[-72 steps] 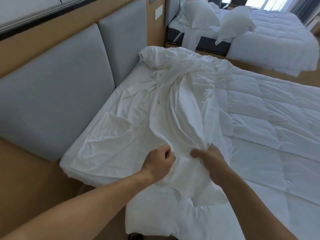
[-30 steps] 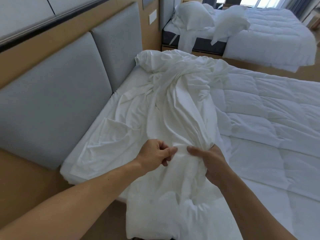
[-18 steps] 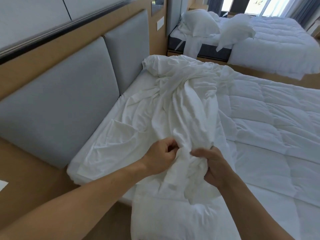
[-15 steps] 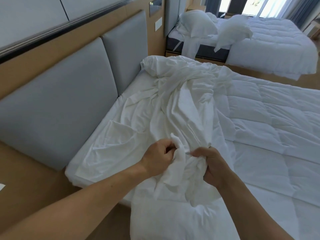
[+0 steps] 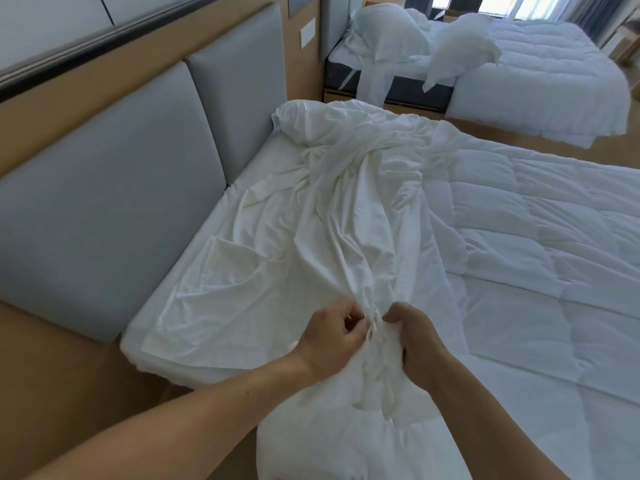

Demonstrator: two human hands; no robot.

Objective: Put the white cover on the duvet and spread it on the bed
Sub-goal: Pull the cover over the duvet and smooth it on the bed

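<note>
Both hands (image 5: 329, 337) (image 5: 419, 341) closer on cover (image 5: 346, 220)

The white cover (image 5: 332, 216) is all crumpled up, bunched in a ridge along the head end of the bed (image 5: 239, 181) (partly over the quilted duvet (image 5: 540, 244), which lies flat).

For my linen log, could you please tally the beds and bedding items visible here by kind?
Beds: 2
Quilted duvets: 2
Pillows: 2
White cover: 1
Total: 7
</note>
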